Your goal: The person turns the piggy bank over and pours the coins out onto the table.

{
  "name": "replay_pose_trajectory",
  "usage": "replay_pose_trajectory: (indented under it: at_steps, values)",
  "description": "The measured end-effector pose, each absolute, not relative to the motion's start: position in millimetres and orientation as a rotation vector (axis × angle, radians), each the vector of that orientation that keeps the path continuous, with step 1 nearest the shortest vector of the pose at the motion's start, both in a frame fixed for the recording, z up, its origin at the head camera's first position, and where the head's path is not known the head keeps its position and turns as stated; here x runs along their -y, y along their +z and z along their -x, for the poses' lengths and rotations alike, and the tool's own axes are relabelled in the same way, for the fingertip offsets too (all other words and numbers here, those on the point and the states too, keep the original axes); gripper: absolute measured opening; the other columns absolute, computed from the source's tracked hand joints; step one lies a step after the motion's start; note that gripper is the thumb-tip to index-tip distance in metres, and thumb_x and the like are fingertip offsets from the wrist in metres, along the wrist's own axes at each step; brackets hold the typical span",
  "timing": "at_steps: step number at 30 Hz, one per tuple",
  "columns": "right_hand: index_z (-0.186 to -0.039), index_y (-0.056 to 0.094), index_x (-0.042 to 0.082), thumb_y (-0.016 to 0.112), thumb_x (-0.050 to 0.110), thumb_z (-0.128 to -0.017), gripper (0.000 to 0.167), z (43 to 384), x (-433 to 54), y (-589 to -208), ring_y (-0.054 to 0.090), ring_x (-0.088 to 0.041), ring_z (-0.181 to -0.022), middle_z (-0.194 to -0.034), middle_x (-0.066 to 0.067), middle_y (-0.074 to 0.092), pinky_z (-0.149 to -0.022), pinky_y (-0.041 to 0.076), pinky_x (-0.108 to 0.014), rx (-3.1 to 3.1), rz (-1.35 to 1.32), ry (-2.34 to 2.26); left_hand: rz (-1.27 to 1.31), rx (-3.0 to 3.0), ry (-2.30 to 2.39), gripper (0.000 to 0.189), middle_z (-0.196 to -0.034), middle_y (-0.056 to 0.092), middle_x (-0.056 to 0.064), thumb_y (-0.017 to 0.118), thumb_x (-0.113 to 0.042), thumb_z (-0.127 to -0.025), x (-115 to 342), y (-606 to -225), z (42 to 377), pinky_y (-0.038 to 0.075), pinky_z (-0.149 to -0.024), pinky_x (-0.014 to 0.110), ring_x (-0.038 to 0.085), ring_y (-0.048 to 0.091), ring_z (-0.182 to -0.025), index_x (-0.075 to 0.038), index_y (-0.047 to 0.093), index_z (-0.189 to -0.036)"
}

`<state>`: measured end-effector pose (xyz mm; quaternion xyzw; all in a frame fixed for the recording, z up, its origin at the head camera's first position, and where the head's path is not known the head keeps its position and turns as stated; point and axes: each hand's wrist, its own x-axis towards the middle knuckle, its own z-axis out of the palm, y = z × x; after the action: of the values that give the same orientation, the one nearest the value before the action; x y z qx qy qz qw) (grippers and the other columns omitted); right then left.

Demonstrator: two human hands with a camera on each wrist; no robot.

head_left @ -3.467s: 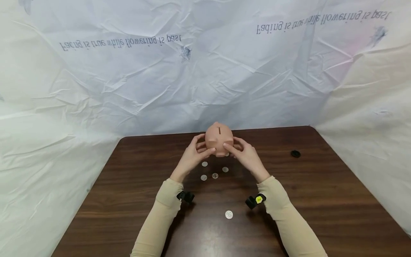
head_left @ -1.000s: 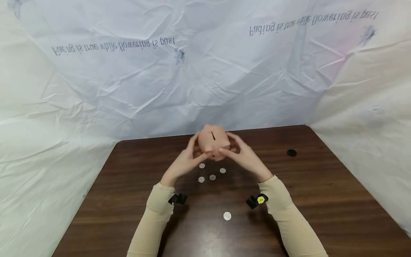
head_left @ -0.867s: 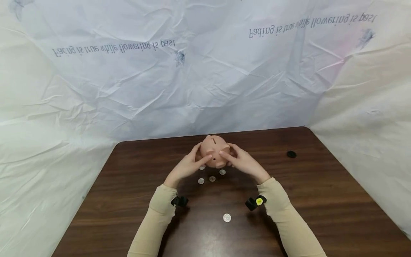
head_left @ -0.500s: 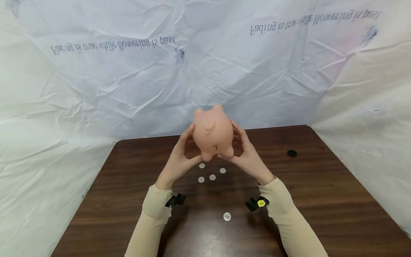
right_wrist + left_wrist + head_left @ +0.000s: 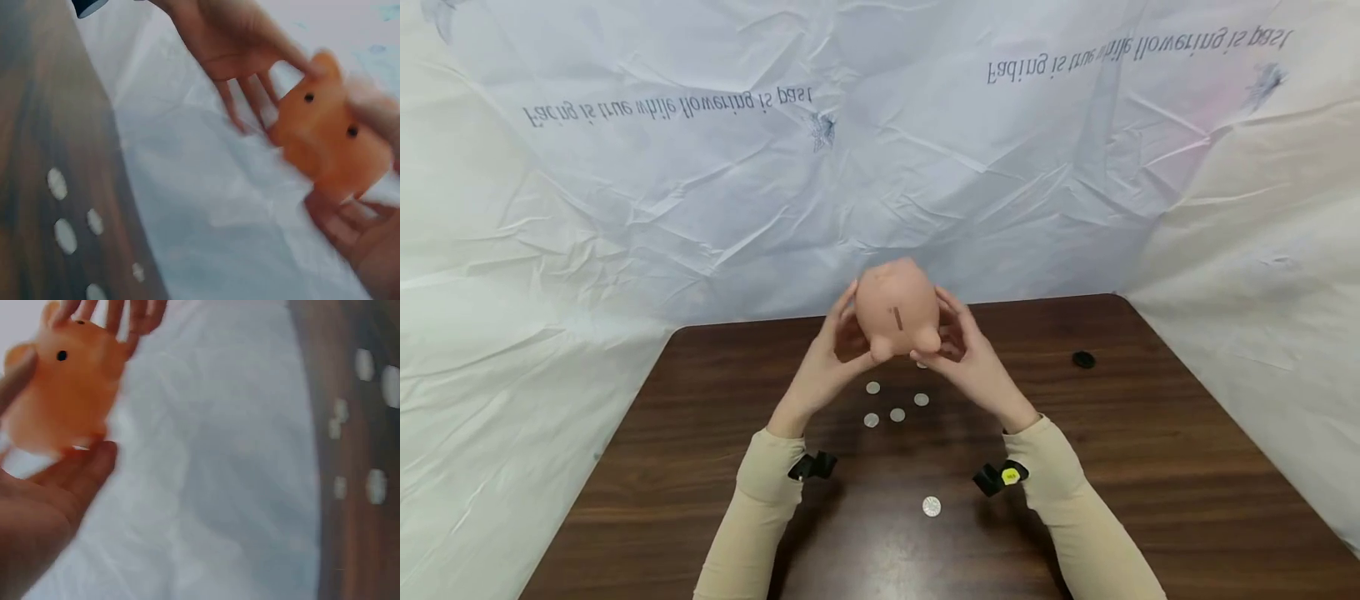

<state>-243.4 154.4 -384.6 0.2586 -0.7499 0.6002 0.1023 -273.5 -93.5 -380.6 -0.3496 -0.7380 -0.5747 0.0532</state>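
Observation:
Held up off the dark table, a pink piggy bank [image 5: 895,296] sits between my two hands. Its coin slot faces the head camera, with the ears low near the thumbs. My left hand [image 5: 816,379] grips its left side, thumb by one ear. On the opposite side, my right hand [image 5: 977,375] holds it with the thumb by the other ear. Both wrist views are blurred. The left one shows an eye on the piggy bank [image 5: 75,394]; the right one shows both eyes and the snout of the piggy bank [image 5: 331,137].
Several silver coins lie on the wooden table [image 5: 715,467]. One coin [image 5: 931,507] rests nearer the body, and another coin [image 5: 897,415] is in the group below the piggy bank. A small black round piece [image 5: 1084,359] lies at right. White sheeting [image 5: 880,167] hangs behind.
The piggy bank was low with its slot on top, then was lifted and tipped tail-up. Over the last half second it has tilted part way back, bringing the slot higher into view.

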Motion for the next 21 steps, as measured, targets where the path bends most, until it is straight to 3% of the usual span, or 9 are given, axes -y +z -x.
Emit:
replay_pose_trajectory:
  at_steps: [3, 6, 9, 13, 16, 18, 21]
  values:
    - [-0.162, 0.015, 0.030, 0.074, -0.002, -0.090, 0.099, 239.0, -154.0, -378.9, 0.052, -0.029, -0.129, -0.158, -0.008, 0.030, -0.101, 0.051, -0.035, 2.090, -0.902, 1.829, 1.218, 2.074, -1.734, 0.102, -0.159, 0.034, 0.009, 0.076, 0.004, -0.088, 95.9, -375.3, 269.5, 0.050, -0.103, 0.047, 0.034, 0.050, -0.133, -0.034, 0.018, -0.162]
    - [-0.162, 0.015, 0.031, 0.076, 0.008, -0.092, 0.095, 244.7, -153.8, -384.5, 0.057, -0.025, -0.126, -0.154, -0.007, 0.035, -0.098, 0.053, -0.036, 2.223, -0.788, 1.849, 1.166, 2.162, -1.750, 0.096, -0.156, 0.038, 0.013, 0.074, 0.003, -0.090, 93.1, -372.8, 266.5, 0.052, -0.101, 0.045, 0.035, 0.053, -0.130, -0.025, 0.019, -0.163]
    - [-0.163, 0.013, 0.024, 0.068, 0.036, -0.099, 0.086, 251.3, -153.6, -393.0, 0.065, -0.025, -0.113, -0.142, -0.010, 0.051, -0.091, 0.056, -0.039, 2.520, -0.542, 1.779, 0.914, 2.431, -1.721, 0.081, -0.141, 0.056, 0.015, 0.071, -0.025, -0.097, 88.6, -386.3, 275.7, 0.056, -0.092, 0.042, 0.028, 0.066, -0.114, -0.019, 0.023, -0.162]
    - [-0.163, 0.009, 0.012, 0.050, 0.059, -0.101, 0.088, 251.8, -154.0, -398.2, 0.065, -0.030, -0.107, -0.128, -0.016, 0.061, -0.088, 0.055, -0.043, 2.792, -0.379, 1.626, 0.628, 2.717, -1.735, 0.087, -0.122, 0.068, 0.012, 0.066, -0.062, -0.091, 85.7, -407.0, 289.6, 0.056, -0.086, 0.048, 0.021, 0.070, -0.091, -0.023, 0.029, -0.159]
    - [-0.163, 0.014, 0.017, 0.052, 0.050, -0.104, 0.078, 250.4, -154.7, -397.2, 0.064, -0.030, -0.113, -0.135, -0.016, 0.058, -0.091, 0.055, -0.041, 2.694, -0.456, 1.617, 0.677, 2.646, -1.835, 0.082, -0.131, 0.063, 0.011, 0.068, -0.053, -0.094, 88.1, -406.2, 288.1, 0.055, -0.092, 0.048, 0.022, 0.068, -0.101, -0.028, 0.025, -0.160]
    - [-0.162, 0.018, 0.022, 0.059, 0.033, -0.104, 0.072, 247.9, -155.0, -394.6, 0.061, -0.029, -0.120, -0.144, -0.016, 0.052, -0.094, 0.055, -0.038, 2.504, -0.584, 1.653, 0.844, 2.457, -1.892, 0.080, -0.144, 0.054, 0.010, 0.070, -0.034, -0.098, 90.9, -402.5, 285.2, 0.054, -0.096, 0.044, 0.024, 0.064, -0.114, -0.031, 0.020, -0.161]
    - [-0.159, 0.020, 0.018, 0.067, 0.001, -0.097, 0.080, 241.0, -156.0, -387.0, 0.051, -0.030, -0.131, -0.155, -0.017, 0.038, -0.103, 0.050, -0.035, 2.143, -0.869, 1.714, 1.186, 2.117, -1.878, 0.094, -0.160, 0.032, 0.011, 0.069, -0.003, -0.096, 94.4, -392.6, 277.7, 0.053, -0.098, 0.043, 0.034, 0.051, -0.130, -0.035, 0.011, -0.163]
